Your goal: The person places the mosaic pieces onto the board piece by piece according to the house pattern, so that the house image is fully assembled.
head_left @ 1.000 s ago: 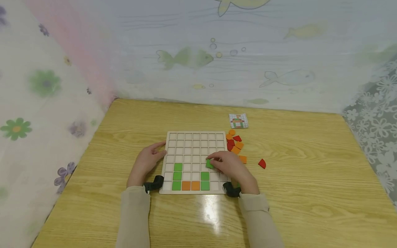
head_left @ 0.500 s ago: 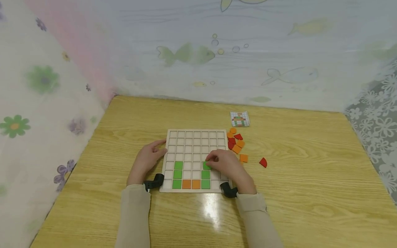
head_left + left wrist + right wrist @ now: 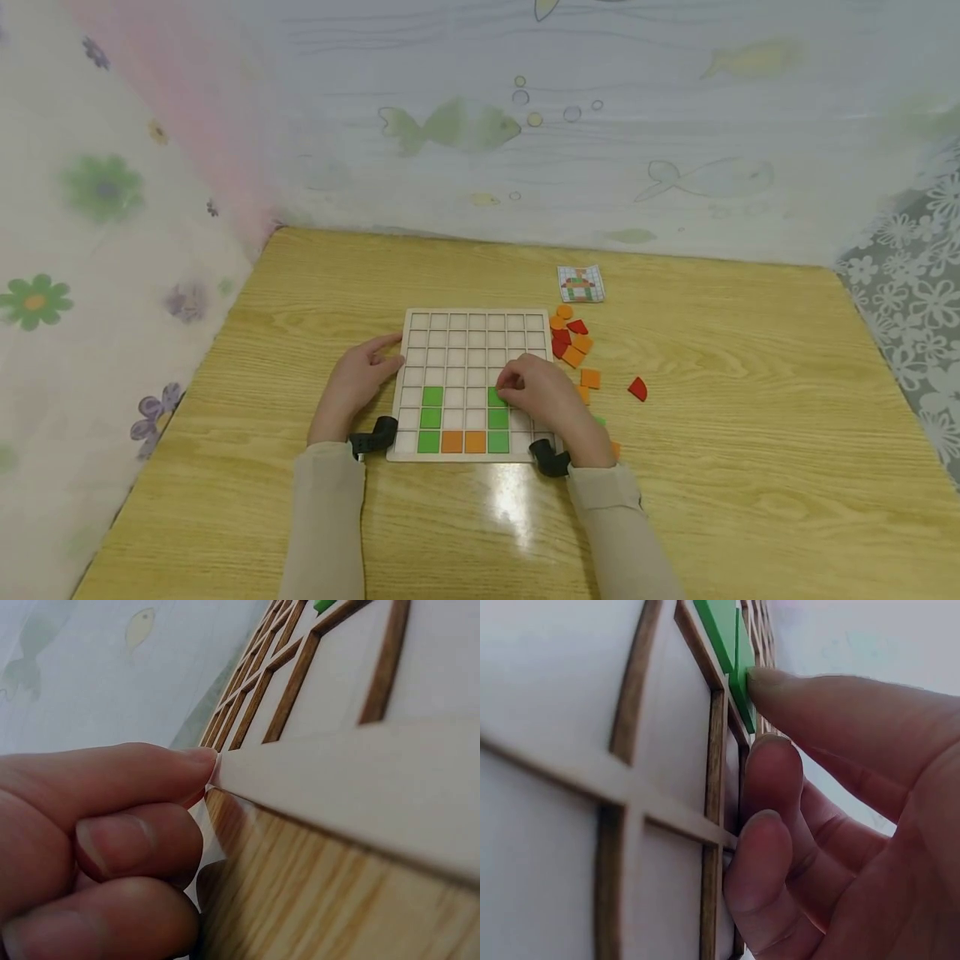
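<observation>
**Right hand (image 3: 545,390) on the green tile (image 3: 492,398) at the grid board (image 3: 455,377)!**

And there's the contact; one fingertip of the right hand touches the tile, three rows up from the board's near edge, with two more green squares (image 3: 498,418) below it; the fingers are bent and bunched close together, though whether they pinch the tile from both sides I cannot tell; over at the board's left rim, the left hand (image 3: 356,385) has one digit stretched straight to the wood, other fingers curled beneath; inside the board's left half stand three green squares (image 3: 431,418) in a column; two orange squares (image 3: 452,442) link both columns along the board's nearest row; off the board's right edge, a scatter of orange and red pieces (image 3: 573,357); farther right of the board, one red wedge (image 3: 637,389); past the board's far right corner, a printed card (image 3: 581,284) bearing a coloured grid figure!
</observation>
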A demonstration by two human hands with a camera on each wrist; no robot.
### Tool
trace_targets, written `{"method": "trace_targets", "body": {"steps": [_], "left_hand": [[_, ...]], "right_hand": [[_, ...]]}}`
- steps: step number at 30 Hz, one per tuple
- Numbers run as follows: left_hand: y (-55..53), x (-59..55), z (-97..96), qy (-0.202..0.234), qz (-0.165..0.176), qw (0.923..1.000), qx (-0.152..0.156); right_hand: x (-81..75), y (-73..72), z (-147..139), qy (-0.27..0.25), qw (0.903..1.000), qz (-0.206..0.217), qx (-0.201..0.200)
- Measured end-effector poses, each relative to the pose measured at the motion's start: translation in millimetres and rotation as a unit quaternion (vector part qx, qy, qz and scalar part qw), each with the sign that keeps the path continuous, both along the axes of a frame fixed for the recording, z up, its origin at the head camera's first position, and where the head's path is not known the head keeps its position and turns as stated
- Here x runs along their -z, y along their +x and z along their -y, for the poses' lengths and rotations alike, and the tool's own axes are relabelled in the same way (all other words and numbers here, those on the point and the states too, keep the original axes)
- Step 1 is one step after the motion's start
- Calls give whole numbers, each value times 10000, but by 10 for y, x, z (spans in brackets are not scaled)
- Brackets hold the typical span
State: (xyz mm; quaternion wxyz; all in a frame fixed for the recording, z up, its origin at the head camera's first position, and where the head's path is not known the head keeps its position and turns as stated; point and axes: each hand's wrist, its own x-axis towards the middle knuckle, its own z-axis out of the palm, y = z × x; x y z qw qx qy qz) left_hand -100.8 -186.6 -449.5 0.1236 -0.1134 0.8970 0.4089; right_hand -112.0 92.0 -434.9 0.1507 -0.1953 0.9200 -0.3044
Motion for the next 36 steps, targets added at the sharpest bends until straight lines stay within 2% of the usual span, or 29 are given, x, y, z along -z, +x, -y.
{"method": "trace_targets", "body": {"steps": [5, 11, 18, 25, 36], "left_hand": [[1, -3, -2, 42, -36, 10000, -21], [8, 23, 1, 84, -43, 10000, -22], [11, 47, -8, 190, -155, 9997, -7], [21, 29, 5, 114, -126, 9999, -12], [10, 16, 12, 0, -205, 9997, 97]], "right_hand": [[0, -10, -4, 51, 9999, -90, -64], [11, -17, -56, -190, 9997, 154, -48], [-22, -39, -157, -494, 9984, 231, 124], [-28, -70, -285, -869, 9944, 553, 252], [-26, -152, -602, -949, 9909, 630, 714]]}}
